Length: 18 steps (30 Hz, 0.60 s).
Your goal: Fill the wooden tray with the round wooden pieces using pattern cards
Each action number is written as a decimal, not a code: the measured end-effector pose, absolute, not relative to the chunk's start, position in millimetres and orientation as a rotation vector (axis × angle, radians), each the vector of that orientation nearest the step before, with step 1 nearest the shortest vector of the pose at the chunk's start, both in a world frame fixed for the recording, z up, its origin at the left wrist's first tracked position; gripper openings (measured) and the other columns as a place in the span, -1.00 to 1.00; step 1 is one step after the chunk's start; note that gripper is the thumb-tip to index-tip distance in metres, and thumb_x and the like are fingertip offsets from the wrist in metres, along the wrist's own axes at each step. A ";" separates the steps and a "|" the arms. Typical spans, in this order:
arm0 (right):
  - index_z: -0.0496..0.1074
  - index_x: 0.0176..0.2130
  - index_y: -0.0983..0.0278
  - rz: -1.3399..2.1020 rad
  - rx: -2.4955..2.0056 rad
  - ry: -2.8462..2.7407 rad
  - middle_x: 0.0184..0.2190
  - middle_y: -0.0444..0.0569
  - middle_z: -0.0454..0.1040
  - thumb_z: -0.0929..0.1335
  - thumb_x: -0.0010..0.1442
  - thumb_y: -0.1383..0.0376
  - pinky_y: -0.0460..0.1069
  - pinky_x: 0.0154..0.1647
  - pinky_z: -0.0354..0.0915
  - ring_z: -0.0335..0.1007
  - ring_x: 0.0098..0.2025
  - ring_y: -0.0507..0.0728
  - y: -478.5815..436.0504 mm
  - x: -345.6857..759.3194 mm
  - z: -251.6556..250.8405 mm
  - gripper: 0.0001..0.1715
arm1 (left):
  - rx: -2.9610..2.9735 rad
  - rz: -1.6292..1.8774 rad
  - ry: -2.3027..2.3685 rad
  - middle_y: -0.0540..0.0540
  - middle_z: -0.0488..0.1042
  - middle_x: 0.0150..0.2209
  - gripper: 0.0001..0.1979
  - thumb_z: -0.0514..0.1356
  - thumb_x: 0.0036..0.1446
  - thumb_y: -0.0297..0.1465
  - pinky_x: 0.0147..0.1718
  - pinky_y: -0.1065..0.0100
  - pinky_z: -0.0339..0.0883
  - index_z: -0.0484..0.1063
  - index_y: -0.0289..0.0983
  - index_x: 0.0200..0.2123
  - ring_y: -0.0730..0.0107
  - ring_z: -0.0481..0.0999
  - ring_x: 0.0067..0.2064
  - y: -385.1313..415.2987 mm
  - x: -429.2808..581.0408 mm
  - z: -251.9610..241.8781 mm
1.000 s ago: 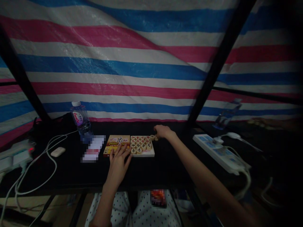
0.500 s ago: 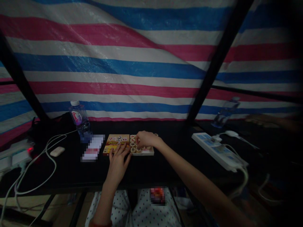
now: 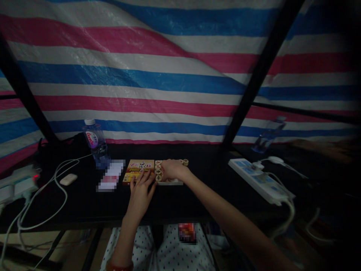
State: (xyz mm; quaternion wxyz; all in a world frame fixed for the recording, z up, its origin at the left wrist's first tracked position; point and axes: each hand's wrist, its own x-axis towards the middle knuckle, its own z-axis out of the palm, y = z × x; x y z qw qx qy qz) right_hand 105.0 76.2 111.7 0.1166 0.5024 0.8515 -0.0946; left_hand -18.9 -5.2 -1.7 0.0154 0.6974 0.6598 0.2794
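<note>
My left hand [image 3: 142,186] lies with its fingers spread on the printed lid [image 3: 141,165] of a Chinese chess box, left of the tray. The white tray [image 3: 173,183] holds round wooden Chinese chess pieces [image 3: 158,172], with a column of several showing along its left side. Over the tray, my right hand [image 3: 172,169] reaches in from the right, its fingers bent down among the pieces. Its fingertips are mostly hidden, and whatever they grip cannot be seen. Another chess piece [image 3: 185,162] shows beyond the tray's far right corner.
A water bottle [image 3: 96,145] and a blurred-out phone-like rectangle [image 3: 112,175] are left of the lid. Farther left lie a white earbud-like case [image 3: 68,179], cables and a power strip [image 3: 19,187]. Another power strip [image 3: 256,180] and bottle [image 3: 267,135] stand right. A person's blurred arm [image 3: 324,146] shows.
My right hand has moved slightly over the tray, its fingers lower and more hidden. The far right chess piece shows more now. My left hand stays on the lid.
</note>
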 end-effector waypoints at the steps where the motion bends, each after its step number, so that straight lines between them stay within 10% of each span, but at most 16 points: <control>1: 0.49 -0.17 0.25 -0.269 1.466 2.488 -0.18 0.11 0.54 0.49 -0.12 0.21 0.01 -0.18 0.32 0.45 -0.10 0.26 76.2 106.6 113.4 -0.54 | 2.172 0.868 2.054 -0.08 0.24 0.22 -0.65 0.03 0.24 -0.30 0.19 -0.13 -0.15 0.33 -0.06 0.08 0.15 0.10 0.28 -4.9 -19.0 -2.1; 18: 0.50 -0.27 0.28 -0.205 1.411 2.516 -0.24 0.03 0.55 0.44 -0.12 0.37 -0.09 -0.31 0.25 0.46 -0.18 0.17 82.3 138.0 99.3 -0.71 | 2.170 0.854 2.068 -0.06 0.26 0.21 -0.66 0.03 0.24 -0.28 0.19 -0.15 -0.15 0.34 -0.07 0.07 0.11 0.08 0.29 -5.8 -18.6 -1.1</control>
